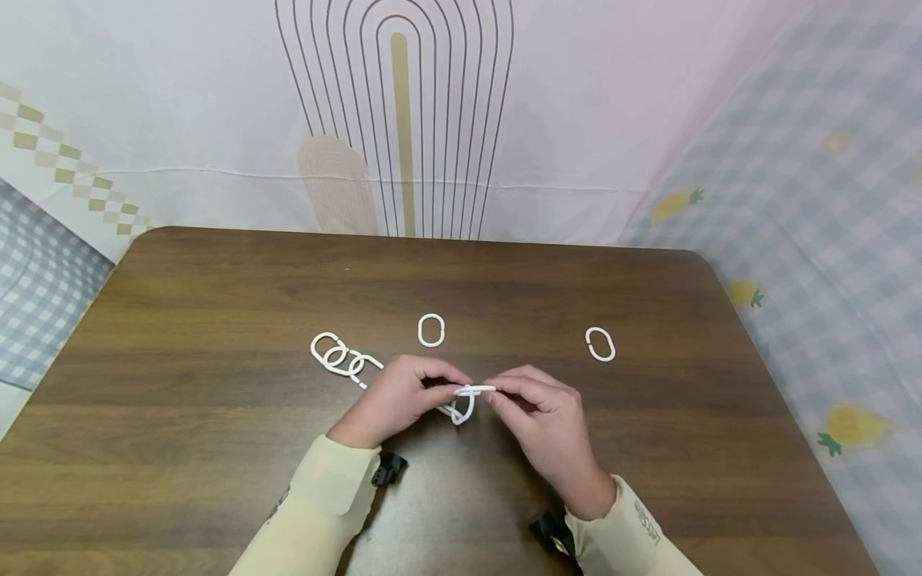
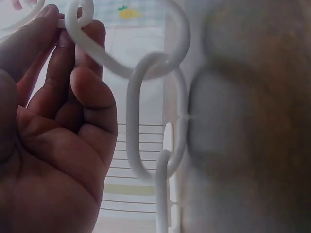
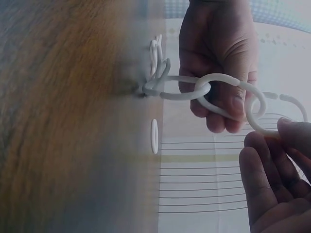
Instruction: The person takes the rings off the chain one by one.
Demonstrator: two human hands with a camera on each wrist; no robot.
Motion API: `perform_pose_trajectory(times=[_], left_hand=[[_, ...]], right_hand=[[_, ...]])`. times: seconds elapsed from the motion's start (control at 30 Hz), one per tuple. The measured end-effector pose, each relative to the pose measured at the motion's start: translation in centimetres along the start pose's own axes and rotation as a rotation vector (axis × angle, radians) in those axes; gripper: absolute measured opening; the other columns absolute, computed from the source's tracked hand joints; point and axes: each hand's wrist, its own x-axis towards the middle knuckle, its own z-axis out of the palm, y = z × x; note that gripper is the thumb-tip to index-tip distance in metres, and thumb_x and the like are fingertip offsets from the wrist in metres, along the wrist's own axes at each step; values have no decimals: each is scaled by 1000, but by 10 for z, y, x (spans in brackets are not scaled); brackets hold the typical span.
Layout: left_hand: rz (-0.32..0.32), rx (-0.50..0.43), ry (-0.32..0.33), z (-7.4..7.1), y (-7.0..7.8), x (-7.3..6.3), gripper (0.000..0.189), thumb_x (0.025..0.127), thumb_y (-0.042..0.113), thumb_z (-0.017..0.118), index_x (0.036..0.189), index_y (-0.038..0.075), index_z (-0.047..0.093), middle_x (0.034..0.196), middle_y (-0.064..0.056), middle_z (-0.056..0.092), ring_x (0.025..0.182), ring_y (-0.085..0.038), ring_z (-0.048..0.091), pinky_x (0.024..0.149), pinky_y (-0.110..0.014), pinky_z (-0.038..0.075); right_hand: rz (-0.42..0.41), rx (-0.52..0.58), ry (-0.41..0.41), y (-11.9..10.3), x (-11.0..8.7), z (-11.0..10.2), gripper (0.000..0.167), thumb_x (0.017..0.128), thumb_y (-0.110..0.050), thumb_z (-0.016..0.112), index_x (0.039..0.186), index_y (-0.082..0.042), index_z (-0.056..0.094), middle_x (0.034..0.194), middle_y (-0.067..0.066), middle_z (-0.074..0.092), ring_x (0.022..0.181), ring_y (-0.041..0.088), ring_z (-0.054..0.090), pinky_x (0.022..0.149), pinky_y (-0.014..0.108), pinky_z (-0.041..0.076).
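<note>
My left hand (image 1: 398, 400) pinches a white plastic chain link (image 3: 217, 77) between thumb and fingers. Opposite it, my right hand (image 1: 543, 416) pinches another white link (image 3: 250, 116) by its outer end; the two links are looped through each other. From the left hand a chain of oval links (image 2: 133, 116) hangs down and trails onto the table, its far end (image 1: 314, 346) lying to the left of that hand. Part of the chain is hidden behind the left hand in the head view.
One loose white link (image 1: 421, 330) lies on the brown wooden table (image 1: 216, 304) beyond the hands, and a second loose link (image 1: 612, 347) lies farther right. Patterned cloth (image 1: 576, 104) hangs behind the table and along its right side.
</note>
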Motion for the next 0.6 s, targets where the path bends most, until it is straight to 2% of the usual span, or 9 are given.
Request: perform_pose_trajectory(times=[0.23,0.4,0.6], left_hand=[[-25,-26,19,-4,5,-3,8,91,16,76,97,19,81,93,11,75,88,-4,67,79,-25,55],[-39,-20,49,-8,10,-4,7,90,20,77,96,21,81,89,13,74,83,-5,65,75,-25,54],[-42,-117,41,-11,16,-6,10,90,16,77,97,9,79,84,7,74,77,-7,66,69,-23,55]], right_hand=[[3,12,-4,-2,0,-1,15,81,8,79,91,-4,79,86,9,73,78,11,66,67,17,55],[1,21,-9,-5,0,-1,13,82,7,79,90,-3,78,86,9,73,78,11,66,67,16,55],[-31,14,-7,-9,1,-3,14,81,8,79,89,-3,78,85,9,72,77,11,66,66,17,56]])
